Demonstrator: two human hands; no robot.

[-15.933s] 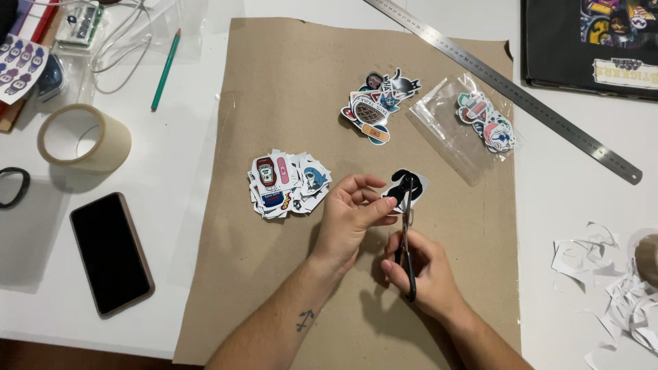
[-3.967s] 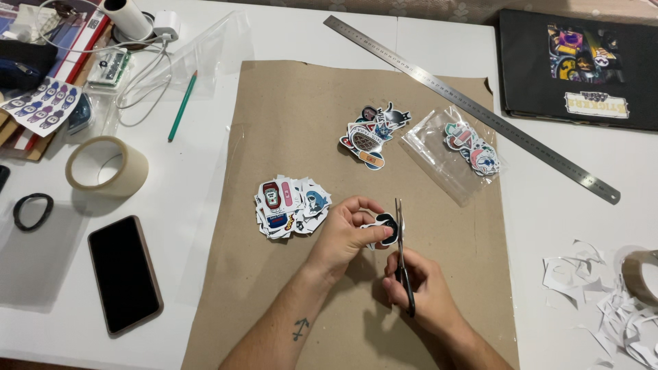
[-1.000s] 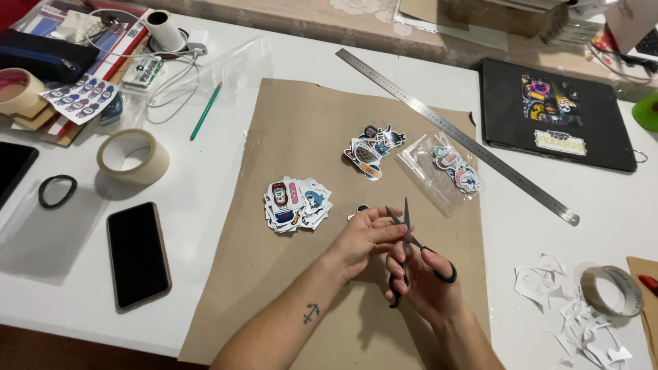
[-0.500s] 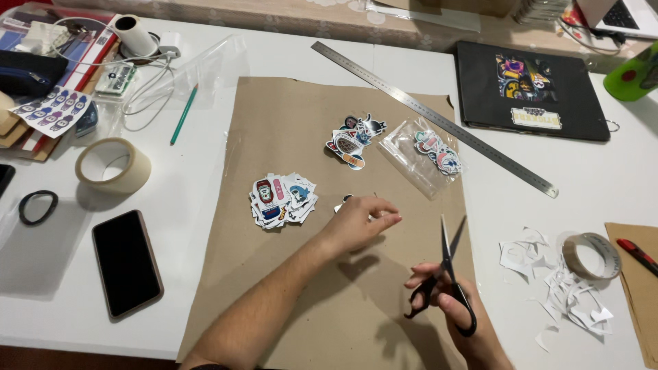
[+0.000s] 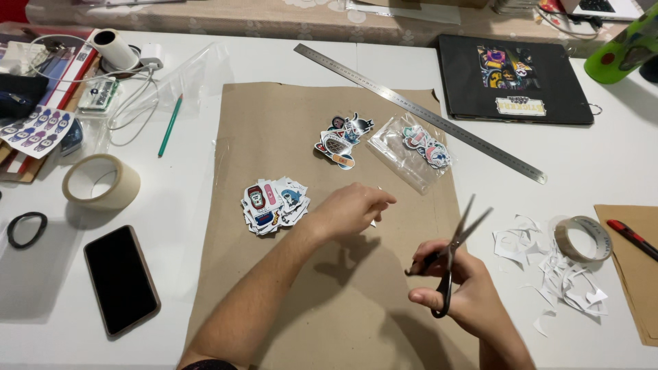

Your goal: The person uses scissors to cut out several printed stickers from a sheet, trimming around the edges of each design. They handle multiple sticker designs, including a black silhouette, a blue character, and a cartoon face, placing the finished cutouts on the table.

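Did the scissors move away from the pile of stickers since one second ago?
Yes. The scissors in the right hand moved right, away from the pile of stickers, toward the paper scraps.

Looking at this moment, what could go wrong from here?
The right hand holds the scissors with blades open and tips up, pointing toward the left hand; a reach across might meet them. The left hand hovers by the sticker pile and could scatter it. Paper scraps by the tape roll could get swept off the table.
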